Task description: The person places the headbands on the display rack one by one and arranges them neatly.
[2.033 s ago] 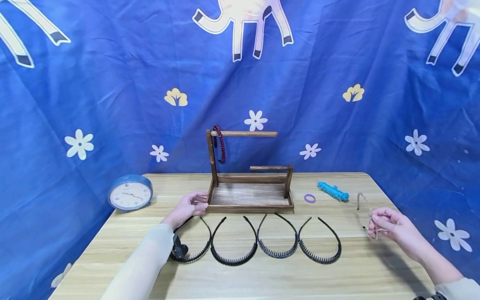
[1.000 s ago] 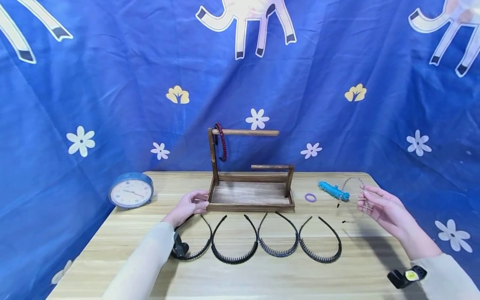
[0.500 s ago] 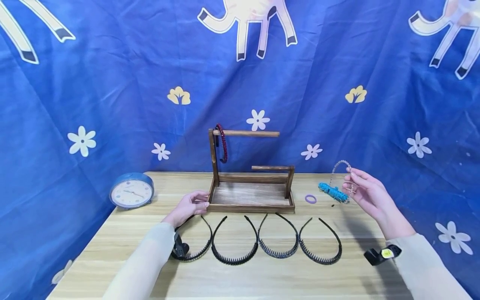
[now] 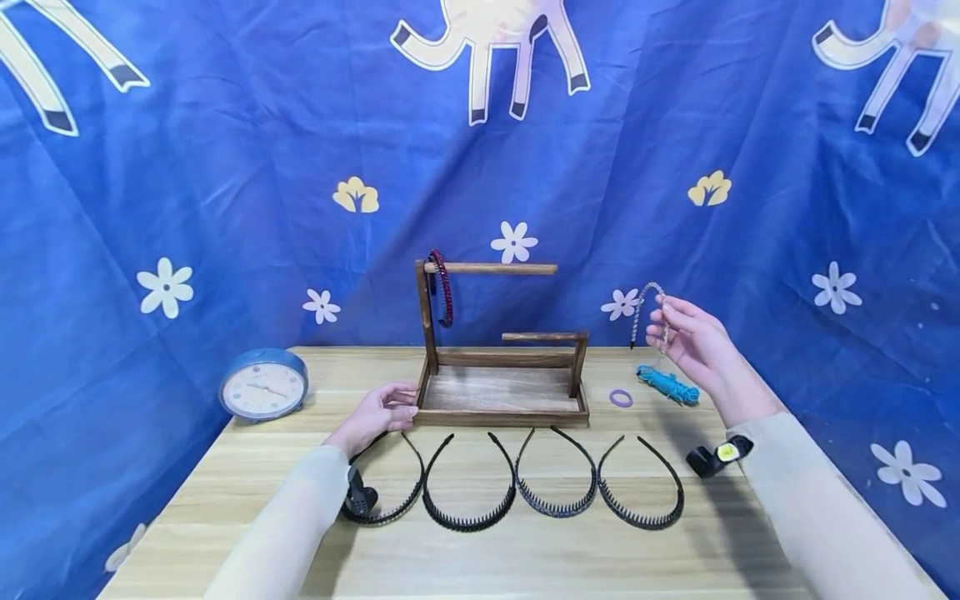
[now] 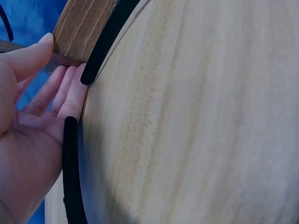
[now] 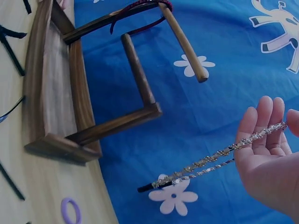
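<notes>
My left hand (image 4: 375, 417) holds the front left corner of the wooden rack (image 4: 501, 417), thumb and fingers on either side of it in the left wrist view. A thin, sparkly beaded headband (image 6: 205, 161) with dark tips is pinched in my right hand (image 4: 697, 346). That hand is raised to the right of the rack, above the blue cord. On the rack's upper bar (image 4: 498, 268) hangs a dark red headband (image 4: 447, 293), close to the post. The lower bar (image 4: 538, 337) carries nothing.
Several dark toothed headbands (image 4: 468, 524) lie in a row before the rack; the leftmost is partly under my left wrist. A blue clock (image 4: 262, 392) stands left. Right of the rack are a purple ring (image 4: 620, 392) and a bundle of blue cord (image 4: 667, 385). A blue curtain hangs behind.
My right hand has moved left and upward with the beaded headband, from the table's right side to above the blue cord. My left hand has stayed at the rack's corner.
</notes>
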Available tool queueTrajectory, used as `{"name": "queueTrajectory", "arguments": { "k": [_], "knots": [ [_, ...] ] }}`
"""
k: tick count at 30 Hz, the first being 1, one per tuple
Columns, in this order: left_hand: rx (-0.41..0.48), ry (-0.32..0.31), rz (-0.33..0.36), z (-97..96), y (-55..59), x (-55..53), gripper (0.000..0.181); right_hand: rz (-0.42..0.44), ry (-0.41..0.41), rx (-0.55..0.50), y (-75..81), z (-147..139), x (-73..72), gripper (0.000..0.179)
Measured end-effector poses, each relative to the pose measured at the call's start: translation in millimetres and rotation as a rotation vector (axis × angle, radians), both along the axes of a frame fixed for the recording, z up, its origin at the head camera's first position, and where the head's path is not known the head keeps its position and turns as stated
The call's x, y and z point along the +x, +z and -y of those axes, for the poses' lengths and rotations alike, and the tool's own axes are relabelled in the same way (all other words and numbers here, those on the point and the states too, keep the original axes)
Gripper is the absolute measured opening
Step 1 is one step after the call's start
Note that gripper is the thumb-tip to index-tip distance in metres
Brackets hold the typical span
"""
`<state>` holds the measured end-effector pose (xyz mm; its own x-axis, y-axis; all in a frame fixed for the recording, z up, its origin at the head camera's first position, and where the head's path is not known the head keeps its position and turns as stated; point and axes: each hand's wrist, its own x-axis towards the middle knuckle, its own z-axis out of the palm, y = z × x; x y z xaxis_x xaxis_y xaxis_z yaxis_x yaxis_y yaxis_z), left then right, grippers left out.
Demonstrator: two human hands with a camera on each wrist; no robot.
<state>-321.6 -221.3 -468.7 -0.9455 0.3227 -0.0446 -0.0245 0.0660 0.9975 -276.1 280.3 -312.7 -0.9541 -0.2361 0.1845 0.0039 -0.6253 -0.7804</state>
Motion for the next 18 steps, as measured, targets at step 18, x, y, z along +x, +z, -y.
{"name": "queueTrajectory", "arguments": {
  "k": [18],
  "knots": [
    [0.002,0.006,-0.003,-1.7,1.9,3.0,0.054,0.023,-0.125,0.049,39.2,44.9,-48.9,0.028]
  ]
}}
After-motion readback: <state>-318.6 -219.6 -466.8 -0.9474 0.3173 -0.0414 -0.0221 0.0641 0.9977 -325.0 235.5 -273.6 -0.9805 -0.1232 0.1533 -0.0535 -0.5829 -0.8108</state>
